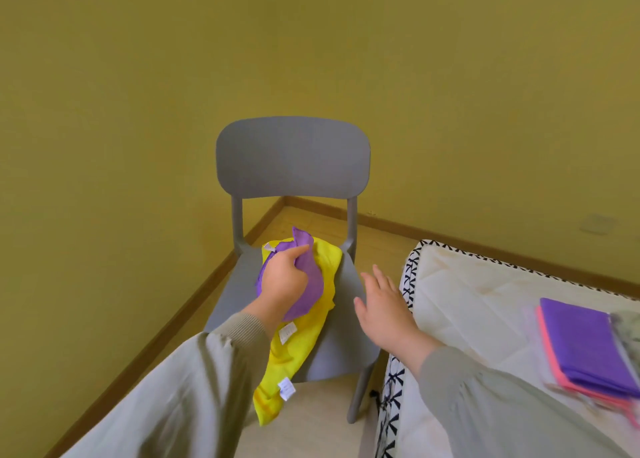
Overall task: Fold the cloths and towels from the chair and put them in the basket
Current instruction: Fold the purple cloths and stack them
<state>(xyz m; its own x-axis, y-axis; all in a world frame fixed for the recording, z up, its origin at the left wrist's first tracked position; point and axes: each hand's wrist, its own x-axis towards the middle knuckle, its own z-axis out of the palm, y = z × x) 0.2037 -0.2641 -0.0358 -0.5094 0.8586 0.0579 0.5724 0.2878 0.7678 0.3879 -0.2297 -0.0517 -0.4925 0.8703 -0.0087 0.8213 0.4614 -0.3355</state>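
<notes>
The left hand [284, 277] grips the purple cloth [308, 277] on the chair [343, 336] — the right hand [382, 310] hovers, fingers spread, holding nothing.

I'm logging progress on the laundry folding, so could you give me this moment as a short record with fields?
left hand: grips the bunched purple cloth above the chair seat
right hand: open, fingers spread, over the seat's right edge, holding nothing
yellow cloth: unfolded on the seat under the purple cloth, one end hanging over the front edge
folded stack: on the mattress to the right, purple on top, pink beneath
basket: not in view
</notes>
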